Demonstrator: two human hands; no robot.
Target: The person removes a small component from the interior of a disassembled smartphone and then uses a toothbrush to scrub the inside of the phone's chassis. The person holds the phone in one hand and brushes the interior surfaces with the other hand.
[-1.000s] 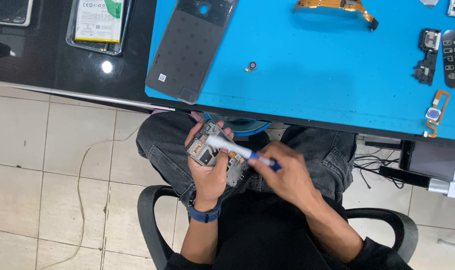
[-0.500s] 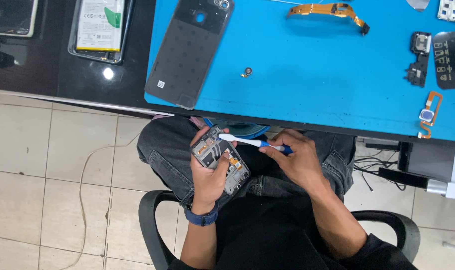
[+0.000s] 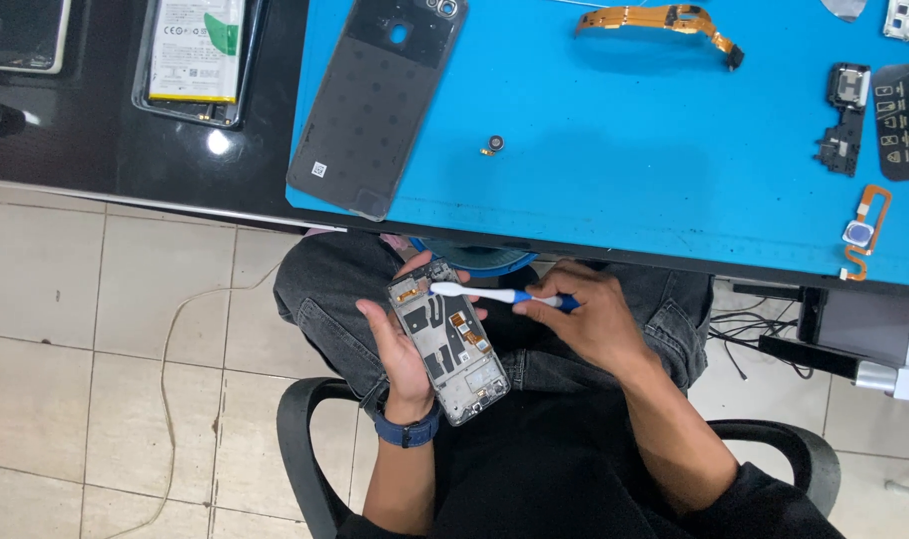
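Note:
My left hand (image 3: 399, 344) holds an opened phone frame (image 3: 446, 339) over my lap, its bare inner side facing up. My right hand (image 3: 586, 317) grips a white and blue toothbrush (image 3: 494, 293). The brush head rests on the upper end of the phone frame. Both hands sit just below the edge of the blue work mat (image 3: 614, 170).
On the mat lie a dark phone back cover (image 3: 379, 100), an orange flex cable (image 3: 664, 20), a small round part (image 3: 495, 143), black boards (image 3: 846, 115) and a fingerprint flex (image 3: 862, 235). A phone battery (image 3: 197, 50) rests on the black desk. Chair arms flank my legs.
The phone frame has turned so it lies longer and flatter in my left hand. The toothbrush has swung to a nearly level position across its upper end.

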